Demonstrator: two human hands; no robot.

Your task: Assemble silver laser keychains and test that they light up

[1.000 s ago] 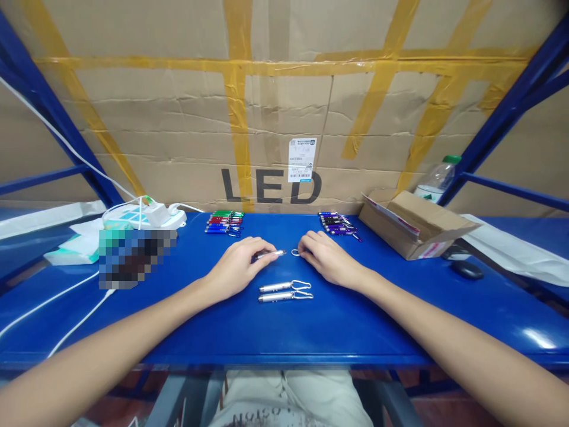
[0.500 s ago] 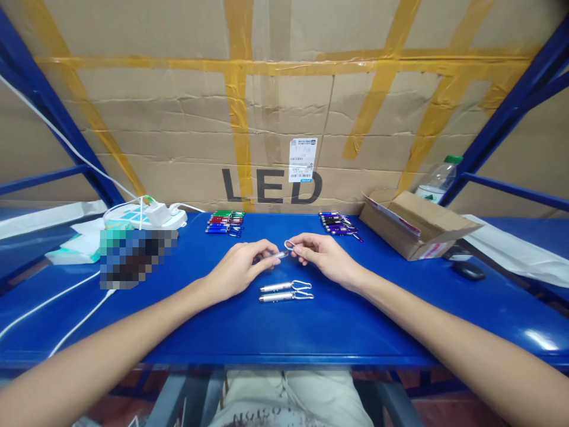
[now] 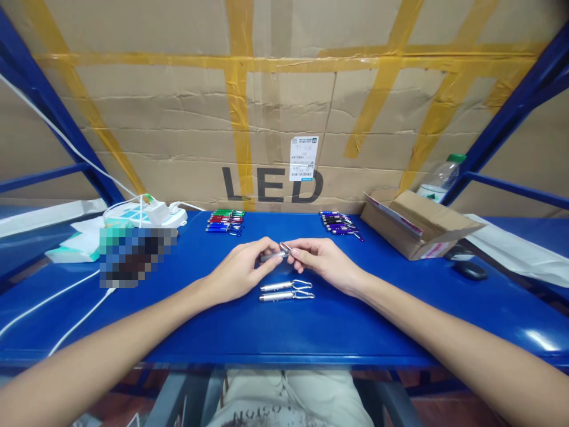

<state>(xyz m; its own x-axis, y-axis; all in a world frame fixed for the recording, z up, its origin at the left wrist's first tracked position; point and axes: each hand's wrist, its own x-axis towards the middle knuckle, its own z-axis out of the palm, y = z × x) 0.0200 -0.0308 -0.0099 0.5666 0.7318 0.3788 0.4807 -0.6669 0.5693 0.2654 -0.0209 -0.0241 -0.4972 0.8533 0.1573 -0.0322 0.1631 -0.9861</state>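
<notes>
My left hand (image 3: 240,267) is pinching a silver flashlight (image 3: 273,257) tightly; my right hand (image 3: 320,261), with fingers also closed, is holding a metal clip (image 3: 285,247) at the flashlight's right end.

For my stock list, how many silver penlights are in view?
3: one penlight in the left hand, partly covered; a second and third lie side by side on the table.

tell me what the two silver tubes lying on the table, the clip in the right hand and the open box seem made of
Silver tubes: probably metal, satin finish; soft highlights run along them, though coated plastic could look alike.
Clip: likely metal, a thin, shiny loop.
Open box: cardboard, matt brown, with folded flaps.
</notes>
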